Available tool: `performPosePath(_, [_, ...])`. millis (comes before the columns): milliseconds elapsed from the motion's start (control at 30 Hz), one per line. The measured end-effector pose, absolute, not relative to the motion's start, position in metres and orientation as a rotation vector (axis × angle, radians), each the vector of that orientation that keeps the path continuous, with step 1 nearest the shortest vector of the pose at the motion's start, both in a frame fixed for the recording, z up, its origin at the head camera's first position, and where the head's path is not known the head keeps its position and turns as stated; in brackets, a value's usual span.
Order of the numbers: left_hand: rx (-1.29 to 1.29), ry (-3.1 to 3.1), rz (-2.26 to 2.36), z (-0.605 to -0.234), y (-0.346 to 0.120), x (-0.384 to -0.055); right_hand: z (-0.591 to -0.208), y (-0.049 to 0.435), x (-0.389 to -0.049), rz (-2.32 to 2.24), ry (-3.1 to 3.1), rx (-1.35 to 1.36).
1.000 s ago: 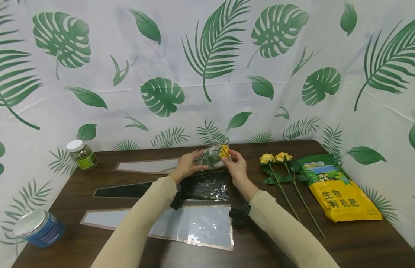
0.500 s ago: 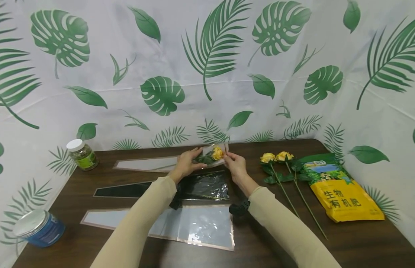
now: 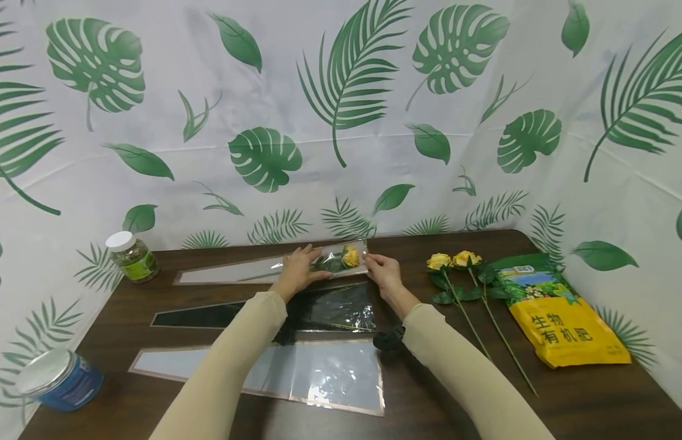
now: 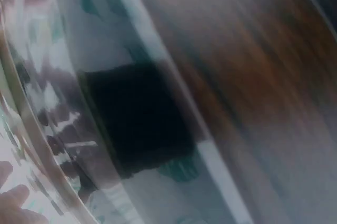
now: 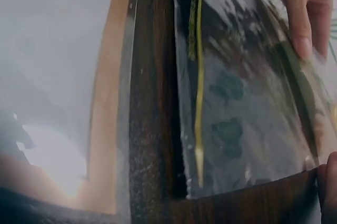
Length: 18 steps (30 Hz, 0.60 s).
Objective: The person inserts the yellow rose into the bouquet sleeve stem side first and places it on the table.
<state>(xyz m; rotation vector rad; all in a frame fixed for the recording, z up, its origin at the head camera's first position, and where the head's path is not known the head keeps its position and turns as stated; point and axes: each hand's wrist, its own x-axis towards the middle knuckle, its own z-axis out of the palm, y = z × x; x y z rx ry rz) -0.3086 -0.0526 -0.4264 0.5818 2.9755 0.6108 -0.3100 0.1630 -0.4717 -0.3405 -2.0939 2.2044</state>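
A clear cellophane sleeve [image 3: 236, 272] lies along the far side of the dark table [image 3: 594, 400], with a yellow rose [image 3: 350, 256] inside its wide end. My left hand [image 3: 304, 266] holds the sleeve just left of the bloom. At the open end, my right hand [image 3: 377, 269] pinches the edge. In the right wrist view, fingers [image 5: 303, 18] and a thumb tip hold clear film beside a green stem [image 5: 198, 103]. The left wrist view is blurred, with only fingertips [image 4: 10, 203] at its corner.
A black-backed sleeve [image 3: 209, 315] and a clear copper-edged sleeve [image 3: 319, 373] lie nearer to me. Two yellow roses [image 3: 451, 260] and a yellow fertiliser bag [image 3: 561, 318] lie on the right. A white-lidded jar [image 3: 133, 256] and a blue tin [image 3: 59, 379] stand on the left.
Both hands have lowered the sleeve with the rose from above the table down onto it. The sleeve now lies flat and stretched out to the left.
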Motion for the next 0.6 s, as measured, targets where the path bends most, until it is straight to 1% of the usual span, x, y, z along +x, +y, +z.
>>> performPosePath(33, [0.572, 2.979, 0.586, -0.427, -0.054, -0.308, -0.459, 0.158, -0.301, 2.177, -2.118, -0.387])
performPosePath(67, [0.565, 2.977, 0.567, -0.427, -0.055, -0.308, -0.457, 0.157, -0.300, 2.157, -2.129, -0.412])
performPosePath(167, [0.537, 2.965, 0.529, -0.428, -0.058, -0.308, -0.440, 0.153, -0.286, 2.100, -2.150, -0.385])
performPosePath(333, [0.471, 2.926, 0.524, -0.427, -0.057, -0.306, -0.435, 0.152, -0.279, 1.807, -2.282, -0.233])
performPosePath(400, [0.462, 2.921, 0.513, -0.427, -0.057, -0.307, -0.434, 0.152, -0.278, 1.719, -2.322, -0.220])
performPosePath(600, [0.427, 2.862, 0.479, -0.427, -0.058, -0.308, -0.435, 0.159, -0.274, 1.881, -2.366, -0.389])
